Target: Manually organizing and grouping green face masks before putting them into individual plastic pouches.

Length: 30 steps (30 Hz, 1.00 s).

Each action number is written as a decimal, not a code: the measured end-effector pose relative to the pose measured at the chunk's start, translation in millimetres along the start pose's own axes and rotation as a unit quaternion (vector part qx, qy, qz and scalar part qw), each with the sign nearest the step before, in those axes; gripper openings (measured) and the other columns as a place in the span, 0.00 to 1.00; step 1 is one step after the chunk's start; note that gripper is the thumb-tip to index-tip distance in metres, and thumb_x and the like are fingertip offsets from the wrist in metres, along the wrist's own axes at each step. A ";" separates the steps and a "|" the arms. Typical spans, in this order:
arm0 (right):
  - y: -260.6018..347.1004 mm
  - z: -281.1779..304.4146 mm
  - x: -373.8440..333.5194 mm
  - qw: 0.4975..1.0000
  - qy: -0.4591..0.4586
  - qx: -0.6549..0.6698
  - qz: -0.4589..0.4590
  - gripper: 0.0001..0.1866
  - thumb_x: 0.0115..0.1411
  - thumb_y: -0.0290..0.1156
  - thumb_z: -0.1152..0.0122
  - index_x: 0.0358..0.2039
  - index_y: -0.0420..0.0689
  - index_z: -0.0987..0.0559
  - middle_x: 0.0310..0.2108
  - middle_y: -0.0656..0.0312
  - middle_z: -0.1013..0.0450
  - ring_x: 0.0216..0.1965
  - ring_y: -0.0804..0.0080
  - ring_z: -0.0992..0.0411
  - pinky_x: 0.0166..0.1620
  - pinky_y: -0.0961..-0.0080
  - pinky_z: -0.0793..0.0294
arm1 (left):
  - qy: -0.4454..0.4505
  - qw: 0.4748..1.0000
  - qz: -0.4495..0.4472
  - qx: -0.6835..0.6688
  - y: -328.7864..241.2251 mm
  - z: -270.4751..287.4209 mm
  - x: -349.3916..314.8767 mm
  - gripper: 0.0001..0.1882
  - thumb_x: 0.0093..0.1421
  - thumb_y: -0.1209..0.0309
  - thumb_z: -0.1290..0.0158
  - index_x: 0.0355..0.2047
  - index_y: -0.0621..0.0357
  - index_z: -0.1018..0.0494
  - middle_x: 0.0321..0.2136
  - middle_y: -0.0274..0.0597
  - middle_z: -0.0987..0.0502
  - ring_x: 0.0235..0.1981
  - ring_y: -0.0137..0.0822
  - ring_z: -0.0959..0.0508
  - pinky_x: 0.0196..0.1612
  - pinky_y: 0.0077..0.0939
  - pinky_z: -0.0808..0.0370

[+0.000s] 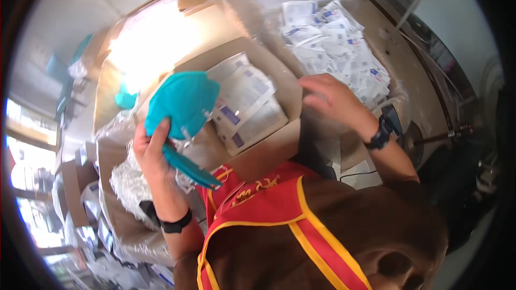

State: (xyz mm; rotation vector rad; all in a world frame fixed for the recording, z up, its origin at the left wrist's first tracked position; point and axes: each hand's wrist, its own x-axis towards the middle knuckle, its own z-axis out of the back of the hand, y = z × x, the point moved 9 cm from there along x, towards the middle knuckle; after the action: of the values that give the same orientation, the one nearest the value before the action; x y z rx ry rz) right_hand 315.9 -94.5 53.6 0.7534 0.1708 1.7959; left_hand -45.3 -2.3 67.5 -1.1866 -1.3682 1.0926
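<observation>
In the lower centre, a red apron (279, 198) with yellow edging (302, 196) and yellow lettering (255, 192) covers a brown top (365, 220); a black band (176, 224) circles the left wrist, a black watch-like strap (380, 135) the right.

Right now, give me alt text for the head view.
The left hand holds teal masks by an open carton of white packets. The right hand, open, is near the carton's right edge, with a packet heap beyond.

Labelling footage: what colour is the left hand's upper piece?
The upper piece is teal, per the head view.
</observation>
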 end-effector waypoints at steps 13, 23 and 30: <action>101.5 -110.9 -33.4 0.939 0.317 -0.020 0.128 0.11 0.51 0.37 0.36 0.30 0.45 0.25 0.31 0.56 0.27 0.35 0.53 0.29 0.38 0.60 0.30 | 0.008 0.999 -0.018 -0.040 -27.3 16.6 -37.0 0.08 0.52 0.78 0.39 0.32 0.61 0.26 0.22 0.32 0.25 0.18 0.20 0.32 0.22 0.13 0.36; 142.4 6.8 80.7 0.963 -0.056 0.234 0.125 0.25 0.51 0.27 0.34 0.51 0.43 0.28 0.48 0.52 0.28 0.50 0.64 0.29 0.51 0.73 0.30 | 0.164 0.984 -0.045 0.055 -60.4 -41.1 -52.4 0.10 0.53 0.80 0.40 0.36 0.65 0.25 0.28 0.36 0.22 0.27 0.21 0.25 0.29 0.13 0.30; 122.6 16.7 104.0 0.993 -0.028 -0.009 0.114 0.11 0.57 0.27 0.40 0.41 0.45 0.25 0.27 0.58 0.26 0.26 0.68 0.27 0.32 0.76 0.29 | -0.046 0.994 -0.017 -0.098 -71.5 9.5 -12.6 0.14 0.61 0.63 0.46 0.38 0.63 0.24 0.27 0.43 0.21 0.17 0.21 0.31 0.20 0.15 0.35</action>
State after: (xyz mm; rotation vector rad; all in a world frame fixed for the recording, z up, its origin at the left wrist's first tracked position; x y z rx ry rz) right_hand 208.9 -49.9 166.2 0.8368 0.0331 1.9856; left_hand -62.1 -23.5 135.6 -1.2615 -1.5912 1.0174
